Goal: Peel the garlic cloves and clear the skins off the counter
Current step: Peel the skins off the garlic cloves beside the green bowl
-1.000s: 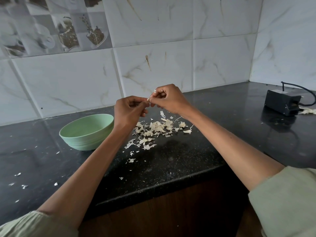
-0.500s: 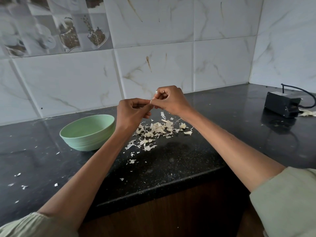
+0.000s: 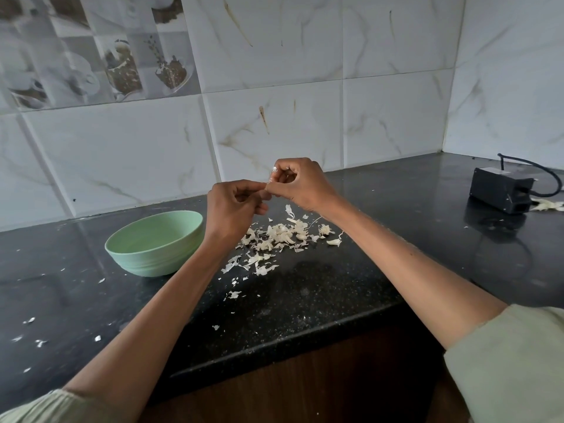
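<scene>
Both hands are raised together above the black counter (image 3: 305,300). My left hand (image 3: 232,209) and my right hand (image 3: 300,183) pinch a small garlic clove (image 3: 271,178) between their fingertips; only a pale bit of it shows. Below them lies a pile of papery garlic skins (image 3: 283,235), with smaller flakes scattered toward the front edge. A pale green bowl (image 3: 155,244) stands left of the pile, beside my left wrist; what lies inside it is hidden.
A black box with a cable (image 3: 503,192) sits at the back right, with a scrap of garlic skin (image 3: 547,205) beside it. More skin flakes (image 3: 30,320) lie at the far left. A tiled wall backs the counter.
Both hands have stayed together on the clove; the fingers have shifted slightly around it. The skins and the bowl have not moved.
</scene>
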The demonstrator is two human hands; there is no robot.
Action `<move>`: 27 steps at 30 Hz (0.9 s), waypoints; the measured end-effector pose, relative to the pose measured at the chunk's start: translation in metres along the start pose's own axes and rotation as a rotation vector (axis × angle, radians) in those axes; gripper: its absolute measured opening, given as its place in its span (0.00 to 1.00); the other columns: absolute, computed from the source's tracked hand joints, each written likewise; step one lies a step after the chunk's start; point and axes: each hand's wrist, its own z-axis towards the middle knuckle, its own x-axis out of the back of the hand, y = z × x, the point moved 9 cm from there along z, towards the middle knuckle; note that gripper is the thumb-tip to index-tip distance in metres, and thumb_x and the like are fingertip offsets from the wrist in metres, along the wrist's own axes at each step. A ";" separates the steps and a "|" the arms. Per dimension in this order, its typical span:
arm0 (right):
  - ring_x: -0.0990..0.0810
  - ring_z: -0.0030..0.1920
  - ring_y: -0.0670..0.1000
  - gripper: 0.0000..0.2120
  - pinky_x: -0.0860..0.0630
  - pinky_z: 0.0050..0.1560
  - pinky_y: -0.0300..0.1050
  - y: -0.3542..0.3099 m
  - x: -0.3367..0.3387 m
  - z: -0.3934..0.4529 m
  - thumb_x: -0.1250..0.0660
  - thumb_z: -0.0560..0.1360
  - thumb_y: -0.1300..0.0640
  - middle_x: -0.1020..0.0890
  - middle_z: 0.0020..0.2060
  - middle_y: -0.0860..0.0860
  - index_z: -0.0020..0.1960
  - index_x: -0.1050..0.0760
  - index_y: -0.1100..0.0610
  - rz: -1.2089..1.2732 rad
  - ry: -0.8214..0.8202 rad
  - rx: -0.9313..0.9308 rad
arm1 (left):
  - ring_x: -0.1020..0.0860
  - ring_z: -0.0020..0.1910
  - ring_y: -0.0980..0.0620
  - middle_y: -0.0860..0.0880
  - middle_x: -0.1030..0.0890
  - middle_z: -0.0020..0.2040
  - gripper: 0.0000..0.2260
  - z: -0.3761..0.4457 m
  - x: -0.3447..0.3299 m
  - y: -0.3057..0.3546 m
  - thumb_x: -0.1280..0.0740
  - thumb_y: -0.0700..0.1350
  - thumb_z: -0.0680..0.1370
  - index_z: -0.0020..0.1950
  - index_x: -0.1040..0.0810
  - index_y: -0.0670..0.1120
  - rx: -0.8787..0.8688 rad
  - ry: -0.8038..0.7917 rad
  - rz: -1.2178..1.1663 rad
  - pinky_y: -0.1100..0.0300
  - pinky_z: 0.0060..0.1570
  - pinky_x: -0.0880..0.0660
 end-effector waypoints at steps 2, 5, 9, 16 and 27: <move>0.22 0.35 0.43 0.10 0.25 0.41 0.43 0.000 0.000 0.000 0.19 0.69 0.55 0.15 0.36 0.52 0.40 0.19 0.57 0.010 -0.012 -0.003 | 0.15 0.37 0.51 0.46 0.11 0.42 0.06 0.000 0.000 -0.002 0.28 0.34 0.81 0.55 0.13 0.40 0.005 -0.009 -0.029 0.61 0.44 0.17; 0.21 0.35 0.43 0.08 0.23 0.43 0.45 0.001 -0.001 0.000 0.21 0.70 0.56 0.15 0.36 0.52 0.41 0.18 0.58 0.029 -0.025 -0.015 | 0.15 0.38 0.50 0.44 0.12 0.43 0.06 0.000 -0.001 -0.005 0.28 0.35 0.81 0.56 0.13 0.38 0.014 -0.021 -0.065 0.61 0.44 0.17; 0.19 0.37 0.45 0.06 0.20 0.45 0.48 0.006 -0.003 -0.001 0.24 0.74 0.57 0.14 0.38 0.55 0.44 0.18 0.59 0.128 -0.071 -0.070 | 0.15 0.39 0.49 0.42 0.12 0.45 0.06 0.001 0.000 -0.007 0.29 0.36 0.82 0.57 0.14 0.37 0.028 -0.021 -0.110 0.61 0.44 0.17; 0.18 0.40 0.46 0.07 0.17 0.46 0.40 0.013 -0.004 -0.004 0.28 0.80 0.61 0.12 0.43 0.57 0.54 0.16 0.65 0.241 -0.174 -0.156 | 0.14 0.39 0.47 0.44 0.11 0.45 0.06 0.002 0.003 -0.011 0.30 0.37 0.83 0.55 0.14 0.44 0.057 0.002 -0.126 0.59 0.43 0.16; 0.16 0.40 0.46 0.12 0.17 0.49 0.48 0.007 -0.007 -0.002 0.27 0.80 0.47 0.11 0.42 0.48 0.51 0.15 0.56 0.114 -0.169 -0.105 | 0.15 0.37 0.49 0.45 0.13 0.42 0.05 0.003 0.011 -0.016 0.28 0.43 0.83 0.56 0.13 0.48 0.082 0.077 -0.034 0.53 0.43 0.15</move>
